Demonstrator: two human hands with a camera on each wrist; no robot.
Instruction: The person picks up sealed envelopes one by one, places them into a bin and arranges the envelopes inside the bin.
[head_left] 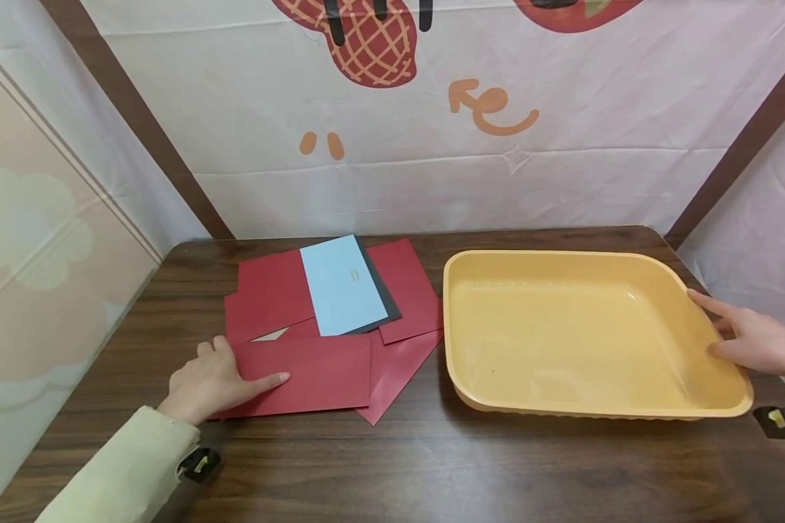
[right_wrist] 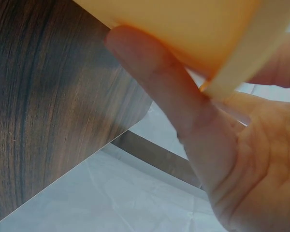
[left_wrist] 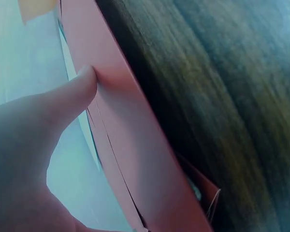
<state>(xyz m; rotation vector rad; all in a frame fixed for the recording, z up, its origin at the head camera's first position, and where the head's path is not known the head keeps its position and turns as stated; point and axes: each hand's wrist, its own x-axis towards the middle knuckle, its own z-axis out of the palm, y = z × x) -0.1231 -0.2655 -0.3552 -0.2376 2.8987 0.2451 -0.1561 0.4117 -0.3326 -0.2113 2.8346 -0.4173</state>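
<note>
My left hand (head_left: 204,379) holds the left end of a red envelope (head_left: 320,374) at the front of a loose pile. Its thumb (left_wrist: 72,96) lies across the envelope's face, while the other fingers are at the left edge, partly hidden. Further right, my right hand (head_left: 759,341) grips the right side of a yellow plastic basin (head_left: 562,258), with the rim (right_wrist: 232,58) between thumb and fingers. Behind the held envelope lie more red envelopes (head_left: 275,290) and a light blue card or envelope (head_left: 343,287), which rests partly over a dark grey one (head_left: 392,309).
The dark wooden table (head_left: 392,472) ends at a printed white cloth backdrop (head_left: 419,189). One red envelope (head_left: 425,327) reaches close to the basin's left wall. Black wrist devices (head_left: 199,463) sit at both sleeves.
</note>
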